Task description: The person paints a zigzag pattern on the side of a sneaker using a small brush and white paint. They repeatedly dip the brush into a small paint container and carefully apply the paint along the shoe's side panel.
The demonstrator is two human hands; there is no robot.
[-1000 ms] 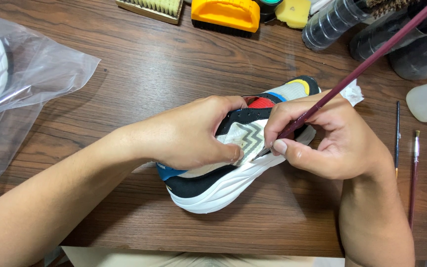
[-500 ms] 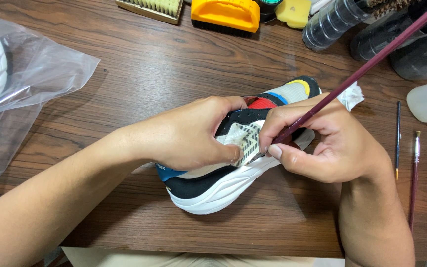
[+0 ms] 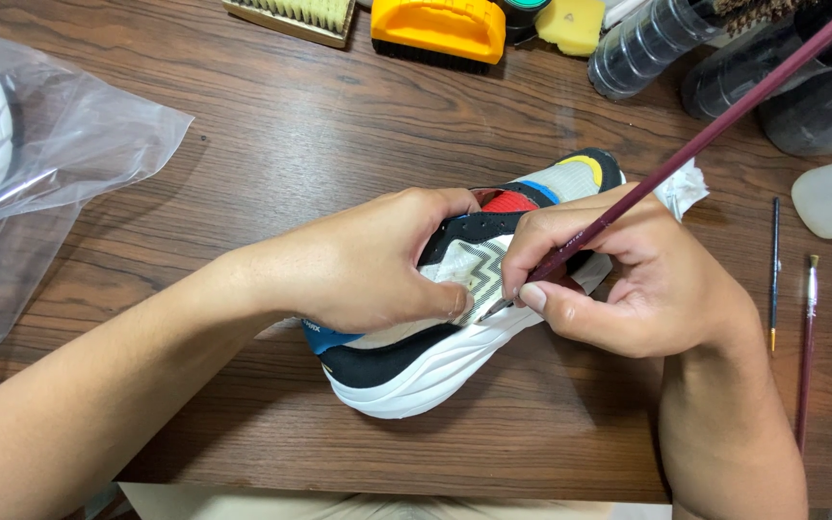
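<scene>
A sneaker [image 3: 435, 371] with a white sole, black and blue panels and a zigzag side patch lies on its side on the brown wooden table [image 3: 300, 135]. My left hand [image 3: 368, 260] grips its upper from above, thumb pressed by the patch. My right hand [image 3: 628, 279] holds a long maroon paintbrush [image 3: 715, 135] like a pen, its tip touching the zigzag patch. White paper sticks out of the shoe's opening [image 3: 683, 188].
A clear plastic bag [image 3: 50, 154] with another shoe lies at the left. At the back stand a wooden brush [image 3: 296, 14], an orange brush [image 3: 438, 29], a yellow sponge [image 3: 570, 21] and dark bottles [image 3: 647, 43]. Two thin paintbrushes [image 3: 790, 308] lie at the right.
My right hand has crept slightly left along the shoe's side, and the brush tip has shifted a little on the patch. My left hand holds still.
</scene>
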